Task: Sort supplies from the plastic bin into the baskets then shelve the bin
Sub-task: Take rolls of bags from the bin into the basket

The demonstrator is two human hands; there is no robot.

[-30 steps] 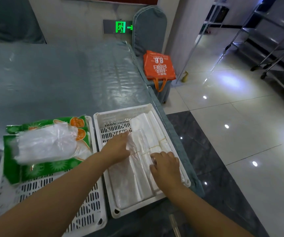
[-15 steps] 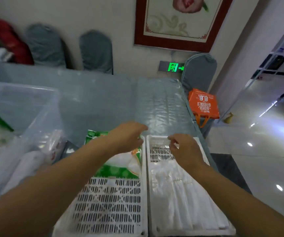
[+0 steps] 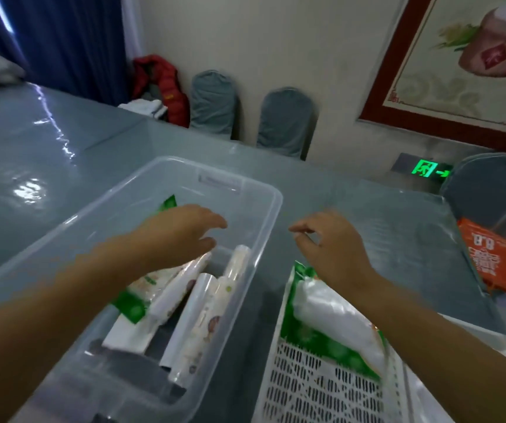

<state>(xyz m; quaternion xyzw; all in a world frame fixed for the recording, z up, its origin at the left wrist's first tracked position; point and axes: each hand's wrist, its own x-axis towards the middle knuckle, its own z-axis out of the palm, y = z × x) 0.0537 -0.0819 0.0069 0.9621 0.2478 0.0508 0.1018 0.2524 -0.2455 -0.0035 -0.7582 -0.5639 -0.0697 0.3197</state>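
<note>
A clear plastic bin (image 3: 263, 190) stands on the grey-blue table at lower left. Inside lie white rolls (image 3: 202, 319), a green-and-white packet (image 3: 137, 300) and flat white and dark items. My left hand (image 3: 181, 233) hovers over the bin's middle, fingers spread, holding nothing. My right hand (image 3: 328, 239) floats to the right of the bin, above the table, fingers loosely curled and empty. A white slotted basket (image 3: 315, 389) at lower right holds green packets (image 3: 312, 334) with a clear plastic bag (image 3: 334, 315) on top. A second basket is only an edge at the far right.
The table (image 3: 62, 154) stretches far left and back. Covered chairs (image 3: 285, 120) stand along the back wall, another (image 3: 486, 190) at the right end. An orange bag (image 3: 489, 254) lies beside the table's right edge. A red jacket (image 3: 163, 83) hangs at the back.
My view has swung left from the two baskets to the bin. Both hands left the right basket's white bags and moved left; the left hand now hangs over the bin.
</note>
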